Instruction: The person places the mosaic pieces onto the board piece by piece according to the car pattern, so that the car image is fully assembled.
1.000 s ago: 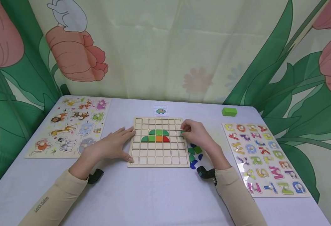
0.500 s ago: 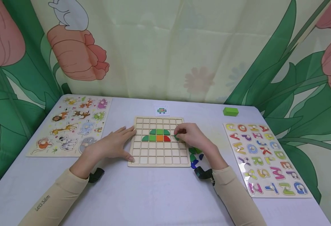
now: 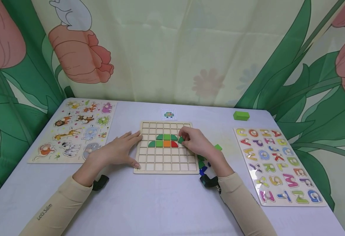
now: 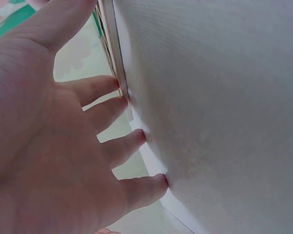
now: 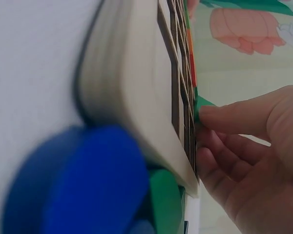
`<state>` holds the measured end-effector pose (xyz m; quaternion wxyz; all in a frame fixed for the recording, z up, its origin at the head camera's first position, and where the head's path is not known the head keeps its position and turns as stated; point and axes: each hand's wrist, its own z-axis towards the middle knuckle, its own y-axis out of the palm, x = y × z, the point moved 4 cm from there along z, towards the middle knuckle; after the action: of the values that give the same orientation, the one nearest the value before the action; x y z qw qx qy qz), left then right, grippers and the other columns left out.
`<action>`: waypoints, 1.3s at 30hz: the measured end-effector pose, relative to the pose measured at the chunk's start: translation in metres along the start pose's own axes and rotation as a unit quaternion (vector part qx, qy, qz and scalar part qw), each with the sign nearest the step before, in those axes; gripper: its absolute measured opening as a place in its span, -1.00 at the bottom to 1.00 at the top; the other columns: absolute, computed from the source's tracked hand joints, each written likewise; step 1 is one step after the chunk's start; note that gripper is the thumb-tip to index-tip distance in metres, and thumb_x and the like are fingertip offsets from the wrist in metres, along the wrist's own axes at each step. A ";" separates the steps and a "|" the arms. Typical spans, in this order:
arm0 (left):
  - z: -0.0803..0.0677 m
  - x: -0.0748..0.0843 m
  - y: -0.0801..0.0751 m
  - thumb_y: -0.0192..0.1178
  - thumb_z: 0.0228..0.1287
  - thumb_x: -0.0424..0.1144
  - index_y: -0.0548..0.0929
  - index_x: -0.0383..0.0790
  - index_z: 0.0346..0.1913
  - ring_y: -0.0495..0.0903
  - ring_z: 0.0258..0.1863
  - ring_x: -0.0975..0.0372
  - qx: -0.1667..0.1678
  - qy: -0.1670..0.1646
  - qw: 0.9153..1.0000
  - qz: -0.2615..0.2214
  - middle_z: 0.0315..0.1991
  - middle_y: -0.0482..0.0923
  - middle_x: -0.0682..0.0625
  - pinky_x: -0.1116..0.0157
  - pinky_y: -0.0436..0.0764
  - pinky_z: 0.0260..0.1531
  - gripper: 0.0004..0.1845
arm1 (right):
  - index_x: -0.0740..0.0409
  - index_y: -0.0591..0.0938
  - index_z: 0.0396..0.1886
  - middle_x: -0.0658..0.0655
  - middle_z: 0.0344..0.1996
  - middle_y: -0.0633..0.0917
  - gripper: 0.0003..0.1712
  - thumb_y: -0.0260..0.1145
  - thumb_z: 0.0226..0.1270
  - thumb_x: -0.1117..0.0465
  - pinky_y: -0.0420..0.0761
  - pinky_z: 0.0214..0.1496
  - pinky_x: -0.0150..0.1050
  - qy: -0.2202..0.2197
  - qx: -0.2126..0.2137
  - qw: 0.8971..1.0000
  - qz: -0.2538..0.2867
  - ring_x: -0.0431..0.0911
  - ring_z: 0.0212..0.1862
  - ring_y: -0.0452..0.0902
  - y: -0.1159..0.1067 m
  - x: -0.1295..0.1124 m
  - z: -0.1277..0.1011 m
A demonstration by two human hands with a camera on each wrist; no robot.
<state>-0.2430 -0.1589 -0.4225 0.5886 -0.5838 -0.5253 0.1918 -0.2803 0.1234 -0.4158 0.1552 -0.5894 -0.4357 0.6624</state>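
Note:
A wooden grid board lies mid-table, with green, orange and red pieces set in its cells as a dome-like pattern. My left hand rests along the board's left edge, fingers spread and thumb at the near corner. In the left wrist view, the left fingertips touch near the board's side. My right hand pinches a green piece between thumb and finger, over the cells just right of the red quarter-round piece. The right wrist view shows this green piece tilted at the grid; its full shape is hidden.
Loose blue pieces and green ones lie by the board's right edge, partly under my right wrist. A pattern card sits behind the board. An animal puzzle is left, a letter puzzle right, a green block far right.
My right hand has moved left from the board's right edge, carrying the green piece next to the red one. A green square now shows beyond the right wrist. My left hand stays put.

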 end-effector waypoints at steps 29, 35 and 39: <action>-0.002 0.003 -0.002 0.49 -0.19 0.32 0.14 -0.17 0.56 -0.07 0.57 -0.22 0.004 0.003 1.000 -0.003 0.62 -0.04 -0.11 -0.42 0.06 0.38 0.26 | 0.08 0.72 -0.33 0.02 -0.32 0.68 -0.93 0.34 0.27 0.32 0.60 -0.17 -0.25 0.013 0.011 0.998 -0.053 -0.09 -0.28 0.53 0.000 -0.005 -0.003; -0.003 0.004 -0.003 0.49 -0.18 0.31 0.15 -0.17 0.56 -0.07 0.58 -0.22 0.003 0.001 1.000 -0.004 0.62 -0.03 -0.11 -0.42 0.05 0.37 0.25 | 0.11 0.72 -0.32 0.03 -0.33 0.66 -0.96 0.36 0.27 0.30 0.57 -0.19 -0.26 0.009 0.008 0.998 -0.067 -0.11 -0.29 0.50 0.001 -0.003 -0.003; -0.004 0.004 -0.002 0.49 -0.18 0.31 0.15 -0.17 0.56 -0.07 0.58 -0.22 0.001 -0.001 1.000 -0.006 0.62 -0.03 -0.11 -0.42 0.04 0.38 0.25 | 0.10 0.70 -0.29 0.04 -0.34 0.63 -0.91 0.42 0.20 0.30 0.54 -0.18 -0.25 0.011 -0.008 0.998 -0.068 -0.09 -0.28 0.48 0.000 -0.003 -0.003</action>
<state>-0.2393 -0.1577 -0.4180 0.5898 -0.5797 -0.5292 0.1900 -0.2771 0.1222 -0.4138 0.2001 -0.5671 -0.4787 0.6397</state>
